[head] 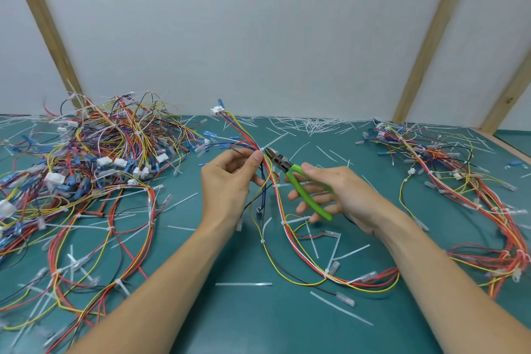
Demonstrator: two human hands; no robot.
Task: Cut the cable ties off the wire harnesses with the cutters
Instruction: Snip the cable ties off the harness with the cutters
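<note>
My left hand (pixel 230 178) pinches a wire harness (pixel 283 227) of red, yellow, white and blue wires, lifted above the green mat. A white connector (pixel 217 109) tops the raised end of that harness. My right hand (pixel 333 195) grips the green-handled cutters (pixel 298 178). Their black jaws point left and sit right by a white cable tie (pixel 263 149) at my left thumb tip. More white ties (pixel 290 221) ring the harness lower down.
A big tangled heap of harnesses (pixel 94 152) fills the left of the green mat (pixel 258 322). Another bundle (pixel 471 195) lies at the right. Cut white tie pieces (pixel 316 123) litter the mat, thickest at the back. A white wall with wooden battens (pixel 425 46) stands behind.
</note>
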